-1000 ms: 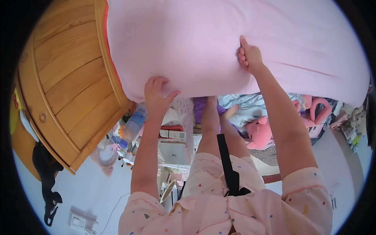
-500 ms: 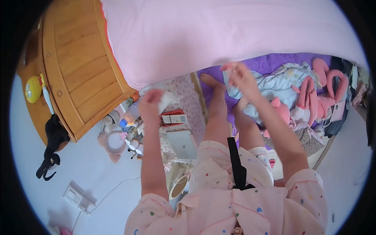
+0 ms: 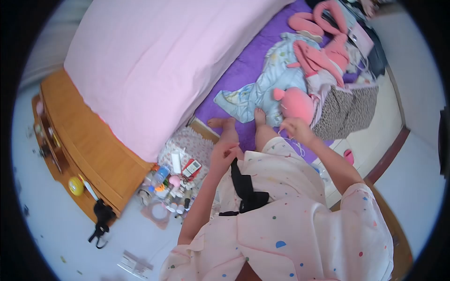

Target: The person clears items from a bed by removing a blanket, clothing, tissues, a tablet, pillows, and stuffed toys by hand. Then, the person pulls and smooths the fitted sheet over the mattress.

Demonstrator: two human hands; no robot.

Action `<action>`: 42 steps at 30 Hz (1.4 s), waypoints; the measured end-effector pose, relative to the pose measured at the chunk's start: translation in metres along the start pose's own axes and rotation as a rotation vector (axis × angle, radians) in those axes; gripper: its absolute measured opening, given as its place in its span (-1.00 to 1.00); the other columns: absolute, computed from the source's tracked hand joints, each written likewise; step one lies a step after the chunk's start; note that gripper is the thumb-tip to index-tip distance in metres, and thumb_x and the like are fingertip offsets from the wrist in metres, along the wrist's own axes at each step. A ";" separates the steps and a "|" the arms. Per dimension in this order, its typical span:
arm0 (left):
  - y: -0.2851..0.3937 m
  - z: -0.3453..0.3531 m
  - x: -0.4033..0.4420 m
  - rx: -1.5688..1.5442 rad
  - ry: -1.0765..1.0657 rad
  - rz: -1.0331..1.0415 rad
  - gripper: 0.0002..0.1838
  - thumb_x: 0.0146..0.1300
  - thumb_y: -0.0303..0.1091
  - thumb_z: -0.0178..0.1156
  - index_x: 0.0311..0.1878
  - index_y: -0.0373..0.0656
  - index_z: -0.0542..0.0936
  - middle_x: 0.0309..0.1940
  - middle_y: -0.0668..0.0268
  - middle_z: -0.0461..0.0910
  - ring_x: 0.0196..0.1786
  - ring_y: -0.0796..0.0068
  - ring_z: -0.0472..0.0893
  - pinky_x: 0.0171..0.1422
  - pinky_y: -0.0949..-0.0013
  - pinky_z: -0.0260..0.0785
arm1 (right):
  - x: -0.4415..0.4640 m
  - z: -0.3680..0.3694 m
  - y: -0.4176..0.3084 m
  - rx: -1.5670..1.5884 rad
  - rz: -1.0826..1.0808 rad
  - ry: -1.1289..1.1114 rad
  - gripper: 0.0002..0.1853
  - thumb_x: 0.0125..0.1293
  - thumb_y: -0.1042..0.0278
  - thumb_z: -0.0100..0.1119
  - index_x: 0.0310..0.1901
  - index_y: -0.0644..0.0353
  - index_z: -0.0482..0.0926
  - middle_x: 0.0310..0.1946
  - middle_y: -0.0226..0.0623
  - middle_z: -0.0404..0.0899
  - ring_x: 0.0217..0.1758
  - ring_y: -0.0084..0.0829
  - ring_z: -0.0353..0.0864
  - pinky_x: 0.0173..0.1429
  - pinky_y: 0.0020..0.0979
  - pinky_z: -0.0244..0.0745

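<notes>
My left hand hangs in front of my left thigh, near the top of a black strap; its fingers are loosely curled and I cannot make out anything in them. My right hand is raised over my right leg, just below the pink plush toy, fingers bent and partly apart, holding nothing visible. A pink sheet covers the bed at the upper left, and neither hand touches it. Beside it a light blue patterned cloth lies on a purple mat, under my bare feet.
A wooden headboard stands at the left, with a yellow round toy and a black strap-like item by it. Bottles and small items surround a blue-capped bottle. Leopard-print fabric and pink plush items lie at the right.
Both hands have come away from the pink sheet and drawn back toward my body. The view has turned, showing more of the purple mat and the floor on the right.
</notes>
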State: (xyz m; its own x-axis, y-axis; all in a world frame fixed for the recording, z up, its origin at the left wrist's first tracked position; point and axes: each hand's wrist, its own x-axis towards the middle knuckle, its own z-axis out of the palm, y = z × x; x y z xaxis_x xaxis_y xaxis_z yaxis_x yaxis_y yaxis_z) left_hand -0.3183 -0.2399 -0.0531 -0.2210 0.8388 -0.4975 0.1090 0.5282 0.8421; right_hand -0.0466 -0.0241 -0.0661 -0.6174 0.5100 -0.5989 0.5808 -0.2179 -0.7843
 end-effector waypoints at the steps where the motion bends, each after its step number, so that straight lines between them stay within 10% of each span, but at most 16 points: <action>1: 0.007 0.005 -0.006 0.029 -0.037 0.017 -0.74 0.24 -0.39 0.26 -0.02 -0.24 0.64 -0.29 0.34 0.64 -0.35 0.61 0.55 -0.21 0.52 0.41 | -0.019 -0.023 0.020 -0.101 0.057 0.107 -0.77 0.37 0.30 0.10 -0.33 0.31 0.60 -0.48 -0.09 0.57 -0.48 -0.27 0.58 -0.29 -0.24 0.47; 4: 0.020 0.010 -0.023 0.274 -0.121 -0.105 -0.68 0.25 -0.35 0.26 0.06 -0.22 0.62 -0.24 0.31 0.66 -0.29 0.64 0.56 -0.16 0.48 0.42 | -0.088 -0.064 0.173 -0.576 0.036 0.551 -0.68 0.39 0.17 0.08 -0.34 0.27 0.63 -0.55 -0.11 0.58 -0.56 -0.24 0.58 -0.38 -0.21 0.44; 7: 0.012 -0.004 -0.039 0.395 -0.234 -0.116 -0.79 0.28 -0.41 0.23 -0.05 -0.24 0.64 -0.25 0.26 0.65 -0.24 0.46 0.66 -0.20 0.47 0.46 | -0.210 -0.066 0.364 -0.258 0.569 0.674 -0.77 0.34 0.26 0.13 -0.21 0.26 0.63 -0.58 -0.11 0.58 -0.59 -0.24 0.62 -0.40 -0.18 0.49; 9: 0.020 -0.015 -0.046 0.469 -0.293 -0.089 -0.79 0.31 -0.39 0.21 -0.04 -0.25 0.64 -0.29 0.28 0.66 -0.24 0.45 0.66 -0.21 0.47 0.46 | -0.327 -0.032 0.492 -0.152 0.754 0.848 -0.61 0.31 0.31 0.10 0.16 0.18 0.46 -0.21 0.01 0.65 -0.15 -0.17 0.70 -0.12 -0.14 0.57; 11: 0.018 -0.023 -0.044 0.301 -0.148 -0.189 -0.79 0.36 -0.38 0.17 -0.05 -0.26 0.64 -0.34 0.31 0.66 -0.28 0.50 0.65 -0.25 0.50 0.43 | -0.375 -0.036 0.301 -0.332 1.218 0.496 -0.41 0.43 0.02 -0.19 0.43 0.06 0.14 0.22 0.07 0.45 0.29 0.01 0.45 0.31 -0.11 0.39; 12: 0.020 -0.031 -0.042 0.314 -0.161 -0.165 -0.79 0.36 -0.38 0.17 -0.05 -0.26 0.64 -0.34 0.31 0.66 -0.28 0.50 0.65 -0.25 0.50 0.43 | -0.383 -0.025 0.258 -0.211 1.480 0.677 -0.41 0.41 0.12 -0.08 0.44 -0.01 0.13 0.35 0.13 0.26 0.32 0.05 0.41 0.34 -0.10 0.37; 14: 0.024 -0.047 -0.037 0.378 -0.119 -0.311 -0.77 0.37 -0.35 0.17 -0.01 -0.25 0.64 -0.29 0.32 0.67 -0.30 0.53 0.66 -0.26 0.51 0.43 | -0.430 0.029 0.347 -0.109 1.549 0.741 -0.41 0.34 0.31 0.06 0.41 0.01 0.20 0.38 0.16 0.15 0.28 0.14 0.42 0.17 0.00 0.53; 20: 0.021 -0.075 -0.024 0.258 -0.053 -0.381 -0.67 0.37 -0.29 0.19 0.10 -0.26 0.59 -0.22 0.30 0.67 -0.27 0.50 0.68 -0.24 0.47 0.52 | -0.365 0.072 0.299 0.284 1.310 0.713 -0.60 0.17 0.40 0.23 0.05 0.33 0.52 -0.01 0.09 0.56 -0.23 0.09 0.69 -0.56 -0.06 0.70; 22: 0.035 -0.076 -0.025 0.268 -0.026 -0.353 -0.66 0.36 -0.28 0.19 0.11 -0.26 0.59 -0.19 0.27 0.68 -0.26 0.50 0.68 -0.19 0.43 0.55 | -0.331 0.077 0.353 0.046 1.107 0.513 -0.61 0.11 0.24 0.31 -0.07 0.32 0.63 -0.02 0.10 0.62 -0.03 0.05 0.66 0.02 -0.09 0.64; 25: 0.043 -0.076 -0.037 0.177 0.032 -0.305 -0.67 0.37 -0.28 0.18 0.11 -0.25 0.59 -0.19 0.27 0.68 -0.26 0.50 0.68 -0.20 0.44 0.55 | -0.278 0.033 0.345 -0.096 0.903 0.497 -0.56 0.11 0.14 0.31 -0.07 0.30 0.64 -0.04 0.09 0.63 0.04 0.03 0.62 0.22 -0.19 0.48; 28: 0.042 -0.077 -0.061 0.192 0.059 -0.303 -0.69 0.38 -0.27 0.18 0.08 -0.23 0.62 -0.24 0.32 0.66 -0.29 0.57 0.63 -0.21 0.48 0.53 | -0.237 -0.011 0.321 -0.139 0.741 0.775 -0.60 0.23 0.13 0.22 -0.07 0.33 0.63 -0.10 0.05 0.66 0.05 -0.06 0.64 0.10 -0.20 0.57; 32: 0.041 -0.064 -0.094 0.129 0.142 -0.313 -0.70 0.37 -0.25 0.20 0.05 -0.23 0.63 -0.35 0.41 0.62 -0.40 0.65 0.56 -0.32 0.54 0.46 | -0.191 -0.066 0.296 -0.218 0.658 0.728 -0.63 0.23 0.14 0.20 -0.08 0.28 0.65 -0.08 0.07 0.65 0.07 -0.05 0.62 0.22 -0.19 0.47; 36: 0.003 -0.066 -0.137 0.294 0.207 -0.447 -0.71 0.38 -0.19 0.20 -0.02 -0.21 0.65 -0.37 0.36 0.65 -0.38 0.61 0.62 -0.32 0.50 0.48 | -0.142 -0.095 0.295 -0.301 0.599 0.634 -0.68 0.27 0.11 0.20 -0.13 0.21 0.63 -0.20 -0.05 0.68 -0.17 -0.13 0.70 -0.10 -0.21 0.60; 42: -0.089 -0.068 -0.186 0.019 0.240 -0.681 -0.68 0.36 -0.22 0.20 0.06 -0.20 0.63 -0.27 0.35 0.68 -0.30 0.56 0.67 -0.28 0.46 0.50 | -0.122 -0.082 0.244 0.291 0.574 0.490 -0.78 0.40 0.22 0.13 -0.04 0.12 0.57 -0.32 -0.38 0.60 -0.30 -0.49 0.64 -0.33 -0.47 0.55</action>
State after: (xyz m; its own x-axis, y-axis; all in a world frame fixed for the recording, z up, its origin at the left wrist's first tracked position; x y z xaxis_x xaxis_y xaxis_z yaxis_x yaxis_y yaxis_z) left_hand -0.3532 -0.4521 -0.0211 -0.4523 0.2721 -0.8494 -0.1118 0.9276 0.3566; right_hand 0.2137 -0.0710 -0.1708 0.0771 0.5451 -0.8348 0.5339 -0.7297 -0.4271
